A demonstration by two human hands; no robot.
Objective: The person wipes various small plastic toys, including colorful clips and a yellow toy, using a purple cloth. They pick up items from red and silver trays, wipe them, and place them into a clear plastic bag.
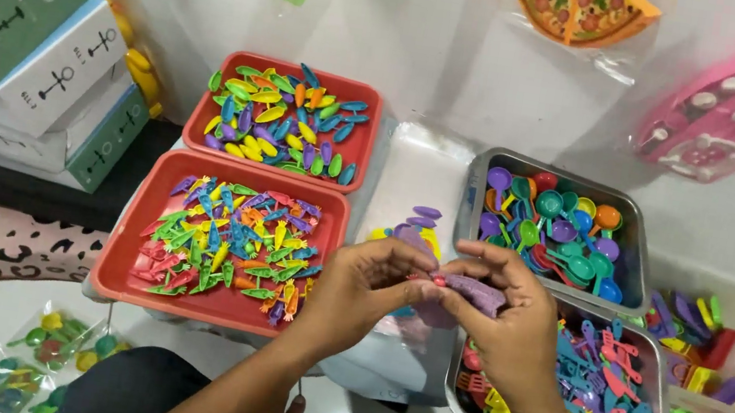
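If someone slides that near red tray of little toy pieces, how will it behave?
The near red tray would probably slide easily, since its small plastic pieces look light. The pieces lie loose in a shallow heap, so a jolt would likely scatter them. Its low rim may let some spill over if it tips.

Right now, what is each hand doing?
Left hand: closed, pinching a small pink piece.
Right hand: closed, holding a purple toy piece.

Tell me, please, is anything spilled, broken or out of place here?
Nothing stands out. The small toy pieces sit sorted in two red trays and two metal trays. The left hand and right hand meet over a purple piece.
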